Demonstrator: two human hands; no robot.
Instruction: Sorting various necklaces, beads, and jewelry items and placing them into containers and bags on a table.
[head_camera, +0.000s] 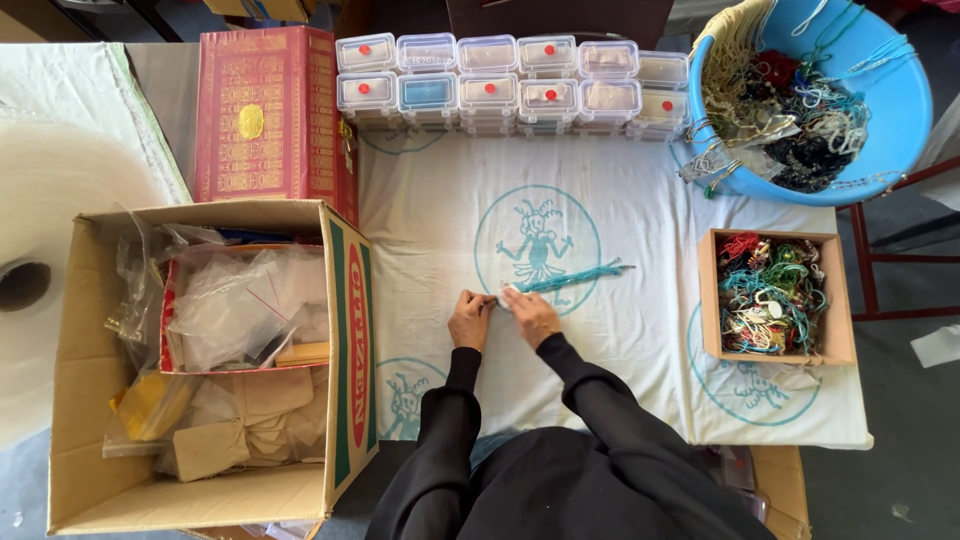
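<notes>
Necklace (566, 279) lying stretched on white cloth (640, 330), near end being pinched: left hand (469, 319) and right hand (531, 315) both clamped there. Strand trailing rightward toward wooden tray (712, 300). Advisable: keeping fingers close together, strand flat and untangled, clear of cardboard box (350, 330).

A cardboard box (200, 360) of plastic bags stands at the left, a red box (265, 110) behind it. Clear plastic cases (510, 85) line the bench's (640, 330) far edge; a blue basin (890, 100) and wooden tray (775, 295) hold tangled cords.
</notes>
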